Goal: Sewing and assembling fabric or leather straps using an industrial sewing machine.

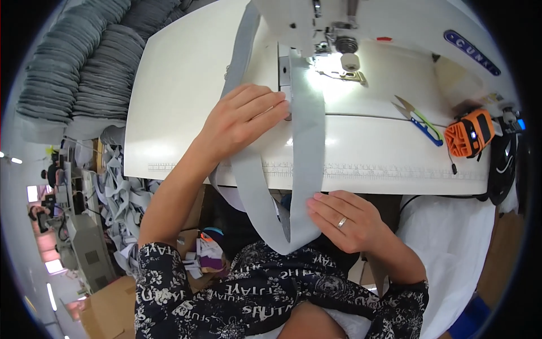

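Note:
A long grey fabric strip (308, 141) runs under the head of a sewing machine (333, 34) and hangs in a loop over the table's front edge. My left hand (240, 121) lies across the strip's other run, its fingers stretched to the right. Its fingertips come down beside the strip's left edge, just in front of the lit needle area, and its thumb is hidden. Lower right, my right hand (347, 220), with a ring on one finger, pinches the strip's right edge beyond the table edge. Its thumb is hidden under the fabric.
On the white table (186, 113) to the right lie thread snips (419, 121) and an orange device (470, 133). A printed ruler (372, 169) follows the front edge. Stacked grey fabric pieces (68, 68) stand at far left, above loose grey strips (121, 195). White sheeting (446, 243) hangs at right.

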Action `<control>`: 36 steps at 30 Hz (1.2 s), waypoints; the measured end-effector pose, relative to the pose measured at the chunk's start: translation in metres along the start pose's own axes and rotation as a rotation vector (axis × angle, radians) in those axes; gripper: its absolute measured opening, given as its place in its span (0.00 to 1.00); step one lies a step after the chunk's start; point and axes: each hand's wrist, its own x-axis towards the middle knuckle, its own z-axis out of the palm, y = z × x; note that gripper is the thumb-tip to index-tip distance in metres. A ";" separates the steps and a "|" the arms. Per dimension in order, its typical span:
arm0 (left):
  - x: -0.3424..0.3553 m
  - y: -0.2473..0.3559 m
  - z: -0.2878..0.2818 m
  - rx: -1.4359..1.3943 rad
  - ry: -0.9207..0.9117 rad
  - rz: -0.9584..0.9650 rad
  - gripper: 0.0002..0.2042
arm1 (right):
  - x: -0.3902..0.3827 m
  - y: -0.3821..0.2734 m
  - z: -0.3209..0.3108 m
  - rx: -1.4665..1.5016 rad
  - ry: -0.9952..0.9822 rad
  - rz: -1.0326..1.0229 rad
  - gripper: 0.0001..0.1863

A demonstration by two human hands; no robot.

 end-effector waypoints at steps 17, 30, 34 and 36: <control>0.017 0.003 0.028 -0.076 -0.116 0.026 0.22 | -0.001 0.001 -0.010 -0.068 -0.050 -0.072 0.16; 0.014 0.019 0.026 -0.094 -0.182 -0.116 0.23 | -0.006 -0.003 -0.003 -0.080 -0.063 -0.070 0.13; 0.021 0.027 0.023 -0.193 -0.197 -0.242 0.26 | -0.005 -0.002 -0.003 -0.052 -0.061 -0.073 0.14; 0.024 0.030 0.020 -0.223 -0.200 -0.283 0.26 | -0.005 -0.002 -0.004 -0.056 -0.076 -0.066 0.14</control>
